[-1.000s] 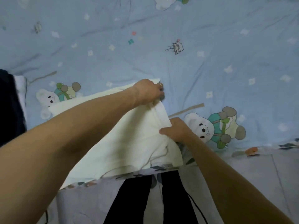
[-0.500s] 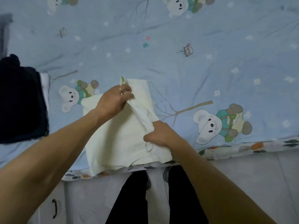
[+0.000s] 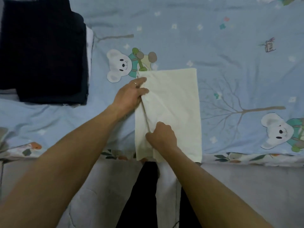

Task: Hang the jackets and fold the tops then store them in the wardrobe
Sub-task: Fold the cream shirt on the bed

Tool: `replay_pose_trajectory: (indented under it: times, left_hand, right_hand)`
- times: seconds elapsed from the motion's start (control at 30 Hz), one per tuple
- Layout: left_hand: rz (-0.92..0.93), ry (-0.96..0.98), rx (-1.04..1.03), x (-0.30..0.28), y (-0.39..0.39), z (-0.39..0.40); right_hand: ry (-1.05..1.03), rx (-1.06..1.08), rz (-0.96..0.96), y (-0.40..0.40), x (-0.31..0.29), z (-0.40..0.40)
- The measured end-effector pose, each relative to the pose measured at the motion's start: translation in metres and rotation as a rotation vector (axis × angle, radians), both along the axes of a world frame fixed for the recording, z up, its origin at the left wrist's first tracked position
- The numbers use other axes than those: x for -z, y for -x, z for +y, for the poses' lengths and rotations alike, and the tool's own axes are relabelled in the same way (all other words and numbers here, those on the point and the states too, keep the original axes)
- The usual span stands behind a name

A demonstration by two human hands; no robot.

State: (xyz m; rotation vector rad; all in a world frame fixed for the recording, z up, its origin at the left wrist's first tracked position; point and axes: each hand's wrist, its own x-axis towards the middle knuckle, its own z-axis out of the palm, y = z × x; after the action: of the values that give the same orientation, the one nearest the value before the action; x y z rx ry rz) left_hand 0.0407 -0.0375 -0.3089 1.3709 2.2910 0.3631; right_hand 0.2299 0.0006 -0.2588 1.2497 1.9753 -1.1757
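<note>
My cream top (image 3: 174, 102) lies folded into a long strip at the near edge of the bed (image 3: 230, 63), its lower end hanging just over the side. My left hand (image 3: 130, 96) grips the left fold, fingers tucked out of sight beneath the cloth. My right hand (image 3: 162, 137) pinches the same fold lower down, its fingertips hidden. Dark folded clothes (image 3: 42, 50) sit far left, partly cut off.

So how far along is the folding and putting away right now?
Done: a dark folded stack lies on the bed. In hand: the left hand and right hand grip the cream top, folded to a narrow strip. Left: finishing it and storing; no wardrobe or jackets visible.
</note>
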Motion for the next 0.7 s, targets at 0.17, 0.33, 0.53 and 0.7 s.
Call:
replay_pose_trajectory:
  times: [0.17,0.33,0.53,0.7]
  left_hand:
    - [0.002,-0.065,-0.058,0.017,-0.003,-0.026]
    - [0.197,-0.17,0.271,0.027,-0.038,-0.081]
    - [0.302,-0.148,0.502,0.033,-0.049,-0.125]
    - [0.289,-0.304,0.368,0.033,-0.057,-0.129]
  right_hand:
    - [-0.02,0.026,-0.01,0.005,0.004,-0.022]
    - [0.03,0.061,0.123,-0.01,-0.007,-0.012]
    - [-0.343,-0.371,0.219,-0.046,0.007,0.027]
    - [-0.639,-0.709,0.359,-0.095,0.032,0.07]
